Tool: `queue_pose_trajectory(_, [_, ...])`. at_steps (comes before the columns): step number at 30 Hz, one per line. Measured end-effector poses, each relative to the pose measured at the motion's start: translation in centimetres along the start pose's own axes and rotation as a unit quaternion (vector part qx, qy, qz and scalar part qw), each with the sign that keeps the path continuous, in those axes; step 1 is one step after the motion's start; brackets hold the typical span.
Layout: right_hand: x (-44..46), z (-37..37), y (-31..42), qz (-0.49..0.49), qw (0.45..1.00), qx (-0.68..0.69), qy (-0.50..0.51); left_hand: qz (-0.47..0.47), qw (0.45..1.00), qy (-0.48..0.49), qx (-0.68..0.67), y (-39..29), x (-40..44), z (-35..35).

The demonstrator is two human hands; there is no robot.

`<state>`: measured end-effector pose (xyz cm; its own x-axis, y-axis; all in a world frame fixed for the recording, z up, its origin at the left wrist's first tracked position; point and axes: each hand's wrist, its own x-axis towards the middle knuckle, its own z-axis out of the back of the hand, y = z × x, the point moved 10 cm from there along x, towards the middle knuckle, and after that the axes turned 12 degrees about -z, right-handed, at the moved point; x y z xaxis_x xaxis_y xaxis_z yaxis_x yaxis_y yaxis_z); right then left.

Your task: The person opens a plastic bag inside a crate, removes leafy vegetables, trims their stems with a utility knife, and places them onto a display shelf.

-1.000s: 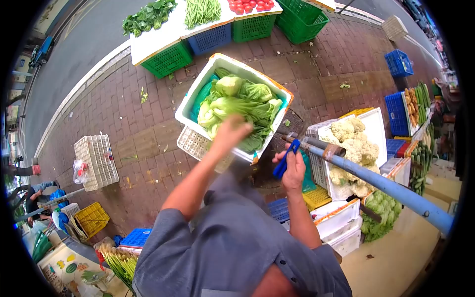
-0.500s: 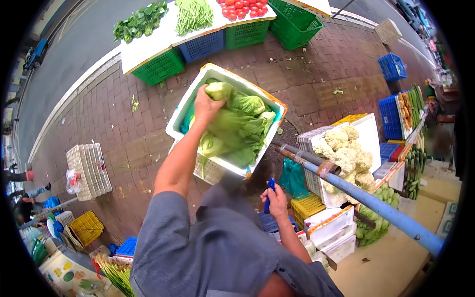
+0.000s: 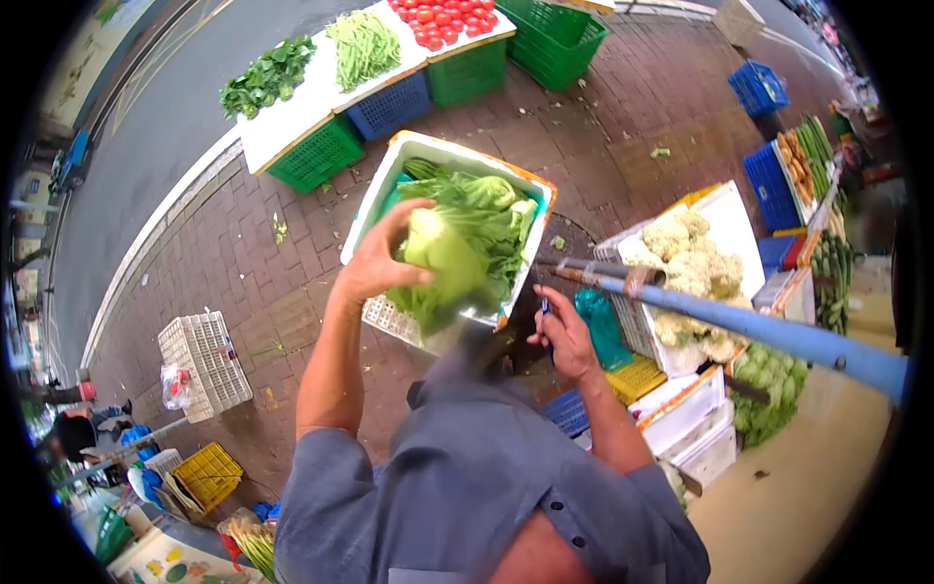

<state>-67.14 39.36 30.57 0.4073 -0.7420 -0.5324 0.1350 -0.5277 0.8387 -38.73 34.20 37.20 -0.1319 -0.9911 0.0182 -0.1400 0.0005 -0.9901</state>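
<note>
My left hand (image 3: 377, 261) is closed round the pale base of a head of leafy greens (image 3: 443, 261), its leaves hanging down and smeared by motion. It is above the near left side of a white foam box (image 3: 477, 159), where more leafy greens (image 3: 498, 219) lie on a teal lining. My right hand (image 3: 566, 336), to the right of the box's near corner, is closed round a small tool with a blue handle (image 3: 547, 310). Fingers cover much of that tool, and I cannot make out its kind.
A blue pole (image 3: 769, 339) reaches in from the right towards the box. Cauliflowers (image 3: 686, 255) fill a box beyond it, near a teal bag (image 3: 601, 326). Tomatoes (image 3: 443, 19), green beans (image 3: 362, 49) and dark greens (image 3: 270, 76) stand along the far side. A white crate (image 3: 206, 368) is at left.
My left hand has lifted the head of greens up and towards me, out of the pile. My right hand has moved up and slightly right, still gripping the blue-handled tool.
</note>
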Motion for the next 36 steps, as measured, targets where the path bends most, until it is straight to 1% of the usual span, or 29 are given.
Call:
queue_pose_trajectory(1, [-0.5,0.0,1.4,0.000,0.999,-0.037,-0.002,0.019,0.999,0.031,-0.001,1.4,-0.7,-1.6])
queue_pose_trajectory(2, [-0.9,0.1,2.5,0.032,0.995,-0.093,-0.006,0.025,0.995,0.063,0.080,2.4,-1.2,-2.8])
queue_pose_trajectory(3, [-1.1,0.1,3.6,0.064,0.986,-0.151,-0.009,0.037,0.994,0.091,0.055,3.2,-1.6,-4.5])
queue_pose_trajectory(4, [-2.2,-0.5,6.5,0.142,0.963,-0.230,-0.010,0.052,0.992,0.106,0.052,3.9,-2.0,-5.9])
queue_pose_trajectory(5, [-2.8,-1.0,7.8,0.187,0.938,-0.292,-0.019,0.068,0.989,0.120,0.048,4.7,-2.6,-7.1])
queue_pose_trajectory(7, [-3.8,-2.1,8.6,0.222,0.905,-0.363,-0.009,0.078,0.983,0.151,0.066,5.4,-3.1,-8.8])
queue_pose_trajectory(10, [-4.6,-2.5,8.4,0.237,0.882,-0.406,-0.014,0.092,0.977,0.184,0.062,5.7,-3.7,-11.0])
queue_pose_trajectory(13, [-5.2,-2.8,8.3,0.235,0.869,-0.435,-0.028,0.116,0.973,0.198,0.034,6.0,-4.3,-12.4])
queue_pose_trajectory(16, [-5.8,-2.9,7.9,0.273,0.864,-0.422,-0.020,0.113,0.971,0.210,0.023,7.0,-4.8,-12.9])
queue_pose_trajectory(19, [-6.0,-2.8,7.6,0.268,0.866,-0.422,-0.016,0.102,0.971,0.216,0.023,7.1,-5.0,-13.5])
queue_pose_trajectory(22, [-6.1,-2.8,7.4,0.254,0.863,-0.437,-0.005,0.133,0.961,0.242,0.027,7.6,-5.3,-13.9])
queue_pose_trajectory(28, [-5.6,-2.5,6.0,0.218,0.865,-0.451,0.019,0.143,0.955,0.259,0.003,9.4,-5.8,-13.9])
queue_pose_trajectory(31, [-4.9,-1.6,4.8,0.175,0.865,-0.468,0.051,0.149,0.944,0.292,-0.030,9.5,-6.1,-14.5])
queue_pose_trajectory(36, [-5.5,-2.0,5.4,0.202,0.900,-0.387,0.018,0.132,0.945,0.297,0.026,10.0,-5.6,-14.0])
